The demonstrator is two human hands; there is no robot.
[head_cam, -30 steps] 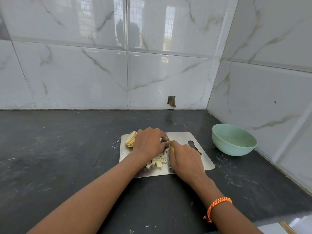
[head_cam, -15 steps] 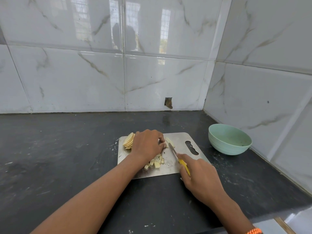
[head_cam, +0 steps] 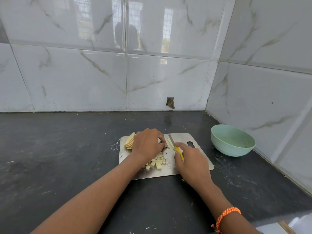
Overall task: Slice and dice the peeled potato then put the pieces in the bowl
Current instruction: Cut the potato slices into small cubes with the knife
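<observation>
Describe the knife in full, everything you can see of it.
The knife is small, with a yellow handle and a short, narrow, grey metal blade. The right hand grips the handle, covering most of it. The blade points away from the person, low over the steel cutting board, beside a pale potato strip near the left hand. Whether the edge touches the board cannot be told.

left hand [head_cam: 148, 146] hides part of potato slices [head_cam: 129, 141].

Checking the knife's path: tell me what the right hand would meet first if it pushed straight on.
Likely the potato strips beside the blade, under the left hand; the right hand points the knife up the board, though depth is unclear.
</observation>
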